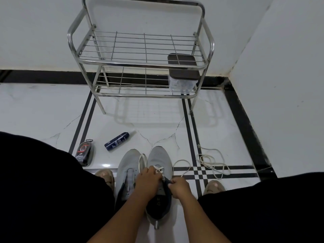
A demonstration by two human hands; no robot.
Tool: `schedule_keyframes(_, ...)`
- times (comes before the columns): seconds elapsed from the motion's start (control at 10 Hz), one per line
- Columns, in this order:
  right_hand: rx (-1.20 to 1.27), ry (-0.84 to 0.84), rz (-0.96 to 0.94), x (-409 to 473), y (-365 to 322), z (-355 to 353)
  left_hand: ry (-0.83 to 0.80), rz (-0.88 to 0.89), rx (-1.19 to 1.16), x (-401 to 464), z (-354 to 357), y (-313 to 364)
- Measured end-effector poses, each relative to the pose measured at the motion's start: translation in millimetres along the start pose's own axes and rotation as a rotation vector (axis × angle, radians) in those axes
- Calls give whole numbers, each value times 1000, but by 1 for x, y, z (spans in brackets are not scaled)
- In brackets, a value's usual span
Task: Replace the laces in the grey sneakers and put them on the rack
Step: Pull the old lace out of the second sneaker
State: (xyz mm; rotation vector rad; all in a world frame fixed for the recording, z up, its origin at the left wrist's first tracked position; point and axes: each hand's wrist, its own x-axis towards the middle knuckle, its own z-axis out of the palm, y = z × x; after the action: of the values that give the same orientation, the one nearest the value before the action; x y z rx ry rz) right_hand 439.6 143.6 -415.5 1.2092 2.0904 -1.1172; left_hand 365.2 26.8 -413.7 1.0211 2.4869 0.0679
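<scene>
Grey sneakers (pixel 145 174) side by side, hands (pixel 164 183) pinching white lace (pixel 182 165)

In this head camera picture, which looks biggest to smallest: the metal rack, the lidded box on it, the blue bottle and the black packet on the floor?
1. Metal rack
2. Lidded box
3. Blue bottle and black packet: alike, too close to rank.

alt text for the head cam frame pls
A person's left hand and right hand thread a white lace through the right grey sneaker on a tiled floor, its mate alongside. Ahead stands a metal rack; a loose lace lies to the right.
</scene>
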Motion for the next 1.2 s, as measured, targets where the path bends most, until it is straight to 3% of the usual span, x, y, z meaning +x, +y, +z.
schedule_keyframes(0.2,-8,22,5,4,1,3,112,-23,-6,1,17,3)
schedule_keyframes(0.4,0,25,7,4,0,6,-7,-1,47,12,13,6)
schedule_keyframes(0.5,52,27,41,3,2,5,-29,-315,-738,21,-2,2)
schedule_keyframes(0.6,115,20,78,5,4,3,39,-756,-1685,20,-14,-13)
schedule_keyframes(0.7,74,4,39,5,-1,5,-234,-432,-832,26,-24,-14)
schedule_keyframes(0.8,25,18,7,5,-2,8,-222,-142,-105,22,-14,4)
schedule_keyframes(0.9,30,14,15,6,0,7,-17,-373,-531,25,-8,8)
schedule_keyframes(1.0,78,16,38,8,3,4,231,-850,-1897,38,-32,-19)
schedule_keyframes(1.1,92,17,59,8,3,5,218,-761,-2043,40,-49,-36)
schedule_keyframes(1.2,68,23,56,8,0,5,-48,-296,-780,36,-37,-21)
